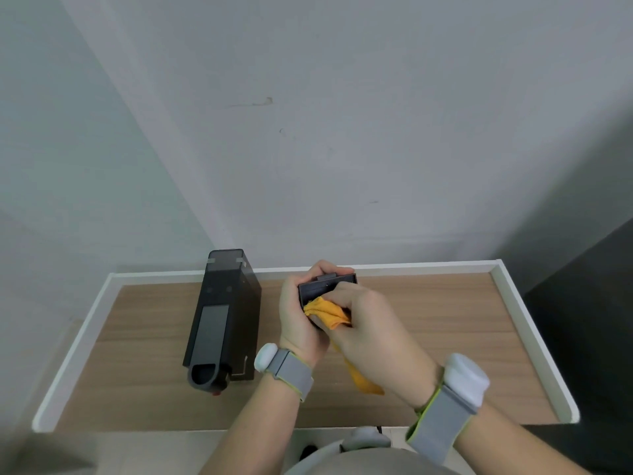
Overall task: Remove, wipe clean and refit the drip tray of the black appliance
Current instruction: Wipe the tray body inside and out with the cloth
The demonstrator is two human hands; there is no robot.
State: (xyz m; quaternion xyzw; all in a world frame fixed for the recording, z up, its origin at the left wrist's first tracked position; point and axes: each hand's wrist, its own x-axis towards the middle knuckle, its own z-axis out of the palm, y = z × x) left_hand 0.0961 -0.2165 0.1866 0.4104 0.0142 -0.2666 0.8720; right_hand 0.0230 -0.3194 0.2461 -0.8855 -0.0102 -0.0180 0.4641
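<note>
The black appliance [222,320] stands on the wooden table [428,320] at the left, its spout end towards me. To its right, above the table, my left hand [298,313] grips the small black drip tray [325,286] from the left side. My right hand [370,327] presses an orange cloth [327,311] into the tray. A strip of the cloth hangs down below my right hand. Much of the tray is hidden by both hands.
The table has a raised white rim [534,337] on three sides and sits against a grey wall. A dark cabinet [589,320] stands at the right. Both wrists carry grey straps with white sensors.
</note>
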